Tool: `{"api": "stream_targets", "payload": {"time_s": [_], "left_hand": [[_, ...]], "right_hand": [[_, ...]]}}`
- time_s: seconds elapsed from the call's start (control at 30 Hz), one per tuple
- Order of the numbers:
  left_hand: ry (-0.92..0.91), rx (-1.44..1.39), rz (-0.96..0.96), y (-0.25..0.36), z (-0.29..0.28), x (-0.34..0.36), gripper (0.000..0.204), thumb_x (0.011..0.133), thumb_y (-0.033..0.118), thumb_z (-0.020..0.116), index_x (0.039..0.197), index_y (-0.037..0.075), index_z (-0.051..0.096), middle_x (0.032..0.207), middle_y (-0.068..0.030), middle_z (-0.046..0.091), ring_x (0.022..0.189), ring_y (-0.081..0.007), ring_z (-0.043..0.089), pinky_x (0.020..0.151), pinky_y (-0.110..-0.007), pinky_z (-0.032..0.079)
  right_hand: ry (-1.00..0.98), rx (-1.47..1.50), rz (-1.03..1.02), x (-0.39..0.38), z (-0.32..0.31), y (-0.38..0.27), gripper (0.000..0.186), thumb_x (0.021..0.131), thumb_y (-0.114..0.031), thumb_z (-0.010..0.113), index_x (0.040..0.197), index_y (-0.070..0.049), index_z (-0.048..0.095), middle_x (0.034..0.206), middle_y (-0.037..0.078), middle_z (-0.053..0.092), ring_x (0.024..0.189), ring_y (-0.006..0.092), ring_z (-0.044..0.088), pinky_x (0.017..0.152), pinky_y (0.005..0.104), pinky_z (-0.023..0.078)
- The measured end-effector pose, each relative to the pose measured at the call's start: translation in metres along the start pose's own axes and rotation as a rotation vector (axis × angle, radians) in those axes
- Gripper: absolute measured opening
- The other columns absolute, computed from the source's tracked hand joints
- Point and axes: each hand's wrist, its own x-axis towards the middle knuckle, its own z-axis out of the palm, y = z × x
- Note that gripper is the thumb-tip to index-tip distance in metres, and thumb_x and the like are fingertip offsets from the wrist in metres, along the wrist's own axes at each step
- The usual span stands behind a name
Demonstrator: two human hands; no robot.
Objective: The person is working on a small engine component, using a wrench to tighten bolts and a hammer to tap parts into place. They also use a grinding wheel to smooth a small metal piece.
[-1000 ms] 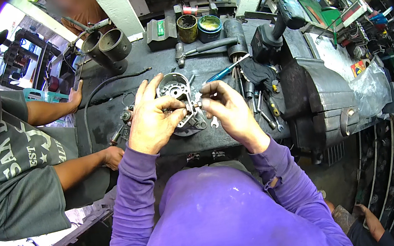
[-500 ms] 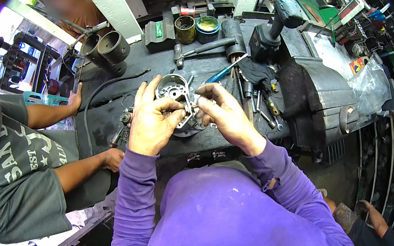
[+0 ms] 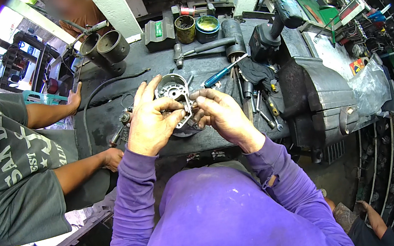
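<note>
A round grey metal housing point(image 3: 171, 87) with an open top is between my hands over the dark workbench point(image 3: 104, 100). My left hand point(image 3: 151, 119) grips its left and lower side, with thumb and index finger pinched at its middle and the other fingers raised. My right hand point(image 3: 218, 113) is closed at the housing's right side on a small metal fitting point(image 3: 194, 104), partly hidden by the fingertips. A blue-handled screwdriver point(image 3: 218, 76) lies just beyond my right hand. Metal parts point(image 3: 125, 117) lie left of my left hand.
A co-worker point(image 3: 32, 159) stands at the left, hands on the bench edge. Behind are a hammer point(image 3: 202, 47), cans point(image 3: 185, 29), cylinders point(image 3: 112, 47) and a cordless power tool point(image 3: 265, 39). A dark casing point(image 3: 313, 97) and several tools occupy the right. Another person sits at lower right point(image 3: 369, 222).
My right hand has shifted slightly left, its fingertips now lower and tucked closer against the housing's side, covering more of the small fitting. My left hand has stayed nearly still.
</note>
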Motion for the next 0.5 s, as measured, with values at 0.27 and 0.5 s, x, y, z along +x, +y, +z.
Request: {"api": "stream_targets", "payload": {"time_s": [0.27, 0.5], "left_hand": [[-0.008, 0.002, -0.004, -0.0018, 0.0003, -0.0008, 0.024, 0.078, 0.018, 0.085, 0.101, 0.015, 0.084, 0.16, -0.0286, 0.049, 0.154, -0.0544, 0.032, 0.127, -0.06, 0.028], [-0.008, -0.008, -0.002, -0.0018, 0.0008, -0.0007, 0.023, 0.078, 0.018, 0.085, 0.101, 0.015, 0.084, 0.16, -0.0279, 0.049, 0.153, -0.0545, 0.033, 0.127, -0.06, 0.027]], "right_hand": [[0.007, -0.093, -0.04, -0.0041, 0.0053, -0.0012, 0.042, 0.098, -0.006, 0.066, 0.137, 0.008, 0.059, 0.112, 0.01, 0.069, 0.088, 0.0133, 0.067, 0.077, 0.0278, 0.056], [-0.007, -0.142, -0.073, -0.0052, 0.0053, -0.0004, 0.039, 0.104, -0.015, 0.068, 0.135, 0.007, 0.061, 0.111, 0.009, 0.069, 0.088, 0.0124, 0.067, 0.076, 0.0276, 0.058]]}}
